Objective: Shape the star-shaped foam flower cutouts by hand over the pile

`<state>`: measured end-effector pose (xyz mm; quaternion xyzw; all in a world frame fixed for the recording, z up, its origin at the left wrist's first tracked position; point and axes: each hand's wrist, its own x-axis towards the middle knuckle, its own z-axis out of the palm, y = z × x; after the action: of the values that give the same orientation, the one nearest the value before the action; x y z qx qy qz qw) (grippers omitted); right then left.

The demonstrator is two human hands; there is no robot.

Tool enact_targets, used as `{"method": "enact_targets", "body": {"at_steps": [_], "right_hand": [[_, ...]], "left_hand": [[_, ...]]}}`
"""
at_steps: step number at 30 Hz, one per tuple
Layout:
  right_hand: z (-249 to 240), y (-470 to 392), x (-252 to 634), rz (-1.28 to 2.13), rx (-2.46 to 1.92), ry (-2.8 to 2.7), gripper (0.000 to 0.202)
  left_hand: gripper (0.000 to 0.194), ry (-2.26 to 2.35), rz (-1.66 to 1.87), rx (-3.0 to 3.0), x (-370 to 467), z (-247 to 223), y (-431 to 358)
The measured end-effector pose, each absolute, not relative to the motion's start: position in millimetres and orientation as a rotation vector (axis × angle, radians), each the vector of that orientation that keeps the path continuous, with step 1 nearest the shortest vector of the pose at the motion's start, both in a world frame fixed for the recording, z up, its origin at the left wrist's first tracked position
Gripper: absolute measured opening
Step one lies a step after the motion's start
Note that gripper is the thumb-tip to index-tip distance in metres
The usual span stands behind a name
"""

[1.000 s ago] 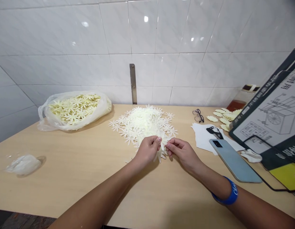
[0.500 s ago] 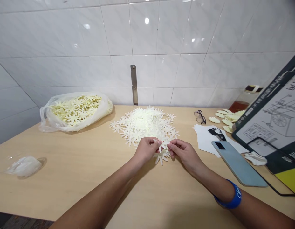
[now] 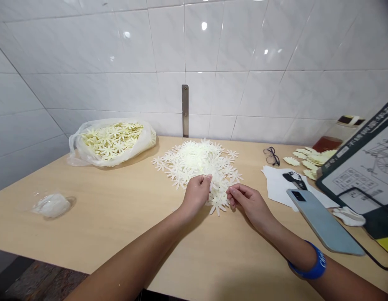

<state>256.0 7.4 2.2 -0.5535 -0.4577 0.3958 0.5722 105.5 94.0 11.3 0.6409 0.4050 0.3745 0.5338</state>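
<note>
Basically, L hand (image 3: pixel 197 194) slants in fr. the left, fingers curled closed, thumb on top; R hand (image 3: pixel 248 202) opp., thumb & index tips tog.; can't tell if either grips anything; pale flower cutouts (image 3: pixel 198 161), thin-petaled, in a loose heap on tan table (image 3: pixel 118 209), betw. & beyond hands.

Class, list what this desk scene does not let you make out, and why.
All in the head view:
- What the left hand may pinch: its own fingers hide it.
- The far side of the box: cut off by the right edge.
- The base of the jar: behind cut-outs and the box.
- The wristband's full lettering: it curves out of sight.
</note>
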Motion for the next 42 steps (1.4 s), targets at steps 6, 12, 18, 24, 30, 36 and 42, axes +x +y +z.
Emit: {"method": "enact_targets", "body": {"at_steps": [6, 12, 18, 24, 30, 36, 42], "right_hand": [[1.2, 8.1, 258.1, 0.897, -1.285, -1.057, 0.034], [1.9, 7.3, 256.2, 0.916, -1.273, -1.023, 0.032], [1.1, 5.6, 254.8, 0.908, -1.295, -1.157, 0.026], [0.5, 7.7, 263.1, 0.771, -1.323, -1.079, 0.028], [4.0, 9.1, 271.1, 0.67, -1.39, -1.01, 0.035], [8.5, 11.7, 276.8, 0.568, -1.625, -1.199, 0.046], [8.0, 11.5, 297.4, 0.353, -1.875, -1.153, 0.043]], "left_hand": [[0.03, 0.88, 0.801, 1.357, 104.1, 19.9, 92.3], [0.036, 0.882, 0.726, 1.361, 104.1, 18.5, 91.9], [0.039, 0.863, 0.704, 1.378, 105.3, 18.3, 90.6], [0.03, 0.782, 0.703, 1.326, 107.2, 24.0, 91.7], [0.032, 0.912, 0.863, 1.424, 99.1, 29.7, 99.9], [0.047, 1.097, 0.742, 1.871, 84.4, 39.2, 116.5], [0.057, 1.294, 0.607, 2.174, 78.4, 56.7, 126.8]]}}
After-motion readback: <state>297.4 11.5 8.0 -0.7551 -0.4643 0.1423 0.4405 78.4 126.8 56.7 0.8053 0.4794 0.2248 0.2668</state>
